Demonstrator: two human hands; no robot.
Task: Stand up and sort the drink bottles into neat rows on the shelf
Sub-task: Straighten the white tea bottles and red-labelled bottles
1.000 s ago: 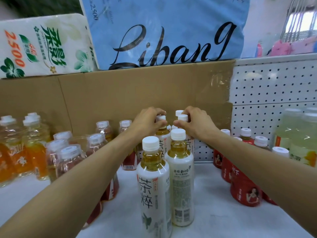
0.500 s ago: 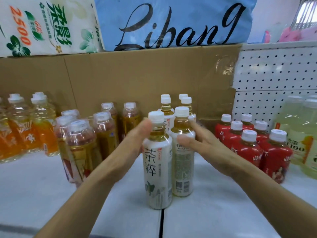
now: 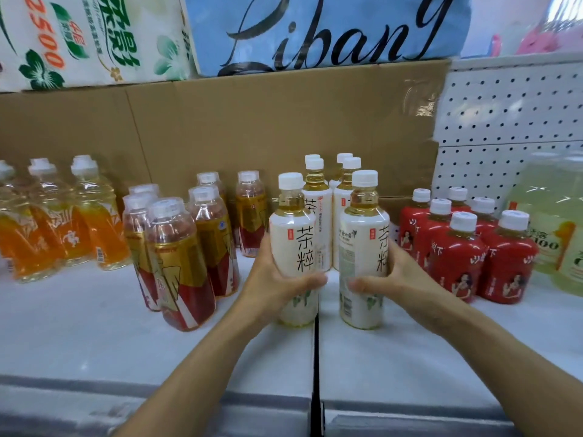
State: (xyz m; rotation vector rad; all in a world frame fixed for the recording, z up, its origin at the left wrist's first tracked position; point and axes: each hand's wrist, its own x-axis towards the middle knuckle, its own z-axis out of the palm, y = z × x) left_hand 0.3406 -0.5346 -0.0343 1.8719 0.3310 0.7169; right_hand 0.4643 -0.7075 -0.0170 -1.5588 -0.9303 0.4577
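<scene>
Two white-labelled tea bottles stand upright side by side at the front of the white shelf. My left hand grips the left tea bottle low on its body. My right hand grips the right tea bottle the same way. Directly behind them stand several more white tea bottles in two short rows, reaching back to the cardboard.
Orange drink bottles stand at far left, gold-and-red tea bottles left of centre, red-labelled bottles to the right, large pale green bottles at far right. A cardboard sheet and pegboard back the shelf.
Both hands left the caps of the rear tea bottles, drew back toward me and closed round the two front tea bottles, which now stand slightly apart.
</scene>
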